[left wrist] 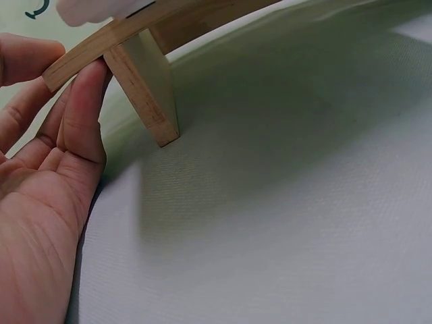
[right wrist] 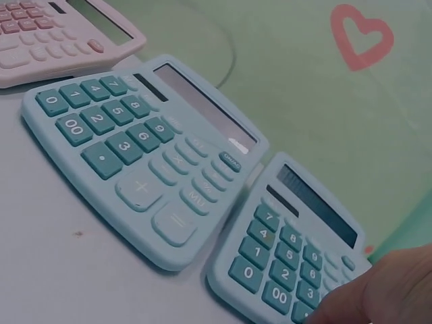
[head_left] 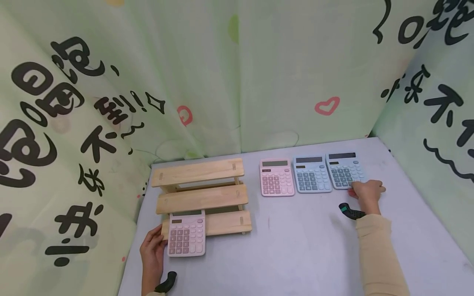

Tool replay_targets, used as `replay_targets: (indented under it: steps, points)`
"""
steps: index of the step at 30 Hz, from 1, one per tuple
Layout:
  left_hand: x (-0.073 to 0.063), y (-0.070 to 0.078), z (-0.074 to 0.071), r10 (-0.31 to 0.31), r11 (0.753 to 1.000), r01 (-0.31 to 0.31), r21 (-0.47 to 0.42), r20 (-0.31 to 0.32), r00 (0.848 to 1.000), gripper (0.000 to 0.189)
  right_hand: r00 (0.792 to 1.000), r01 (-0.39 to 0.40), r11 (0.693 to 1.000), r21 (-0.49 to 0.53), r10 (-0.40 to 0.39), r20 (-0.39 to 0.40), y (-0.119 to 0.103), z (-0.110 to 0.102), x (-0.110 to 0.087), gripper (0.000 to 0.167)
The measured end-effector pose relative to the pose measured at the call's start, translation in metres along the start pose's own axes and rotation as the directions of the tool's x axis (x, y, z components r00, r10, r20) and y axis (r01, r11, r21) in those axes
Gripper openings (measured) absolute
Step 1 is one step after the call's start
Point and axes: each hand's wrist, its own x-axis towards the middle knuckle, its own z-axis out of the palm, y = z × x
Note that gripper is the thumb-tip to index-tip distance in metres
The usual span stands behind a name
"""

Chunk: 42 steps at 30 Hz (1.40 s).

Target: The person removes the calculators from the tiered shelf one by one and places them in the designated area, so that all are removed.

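Observation:
My left hand (head_left: 152,247) pinches the left end of the lowest board of a three-tier wooden rack (head_left: 201,198), thumb and fingers on opposite faces in the left wrist view. A pink calculator (head_left: 187,234) leans on that lowest tier, close beside this hand. On the right, my right hand (head_left: 368,192) grips the lower right corner of a blue calculator (right wrist: 273,243), the rightmost in a row. Left of it lies a second blue calculator (head_left: 312,174), then another pink calculator (head_left: 277,177). The right fingers' undersides are hidden.
Everything stands on a white table (head_left: 274,255). A pale green printed curtain (head_left: 240,82) hangs along the back and both sides. Black wrist straps show on the left wrist (head_left: 166,283) and right wrist (head_left: 351,211). The rack's upper two boards hold nothing.

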Motion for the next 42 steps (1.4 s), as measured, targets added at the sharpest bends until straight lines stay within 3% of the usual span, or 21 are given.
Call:
replay_targets:
  steps: [10, 18, 23, 29, 33, 38, 42]
  points:
    - [-0.002, -0.005, -0.003, 0.038, 0.998, -0.039, 0.041, 0.033, 0.999, 0.031, 0.998, 0.047, 0.997, 0.063, -0.044, -0.048, 0.022, 0.007, -0.009, 0.076]
    - [-0.001, -0.005, -0.003, 0.035, 0.999, -0.036, 0.014, 0.019, 0.999, 0.033, 1.000, 0.027, 0.996, 0.091, -0.026, -0.011, 0.036, 0.010, -0.022, 0.071]
    - [0.000, -0.003, -0.001, 0.035, 0.999, -0.035, 0.018, 0.017, 0.999, 0.033, 0.999, 0.048, 0.992, 0.118, -0.049, -0.001, 0.043, 0.011, -0.028, 0.067]
    - [0.001, -0.001, 0.000, 0.022, 1.000, -0.022, 0.014, -0.002, 1.000, 0.034, 0.992, 0.086, 0.982, 0.168, -0.100, 0.076, 0.059, 0.009, -0.033, 0.063]
    - [0.000, -0.001, 0.000, 0.018, 1.000, -0.018, 0.013, -0.011, 1.000, 0.035, 0.962, 0.154, 0.946, 0.284, -0.210, 0.176, 0.072, 0.004, -0.036, 0.063]
    - [-0.001, 0.000, 0.001, 0.013, 1.000, -0.013, 0.002, -0.020, 1.000, 0.034, 0.883, 0.160, 0.843, 0.513, -0.355, 0.307, 0.087, -0.002, -0.045, 0.065]
    - [0.000, -0.002, 0.002, 0.029, 1.000, -0.029, -0.010, -0.019, 0.999, 0.035, 0.838, 0.156, 0.819, 0.552, -0.406, 0.365, 0.094, -0.002, -0.051, 0.070]
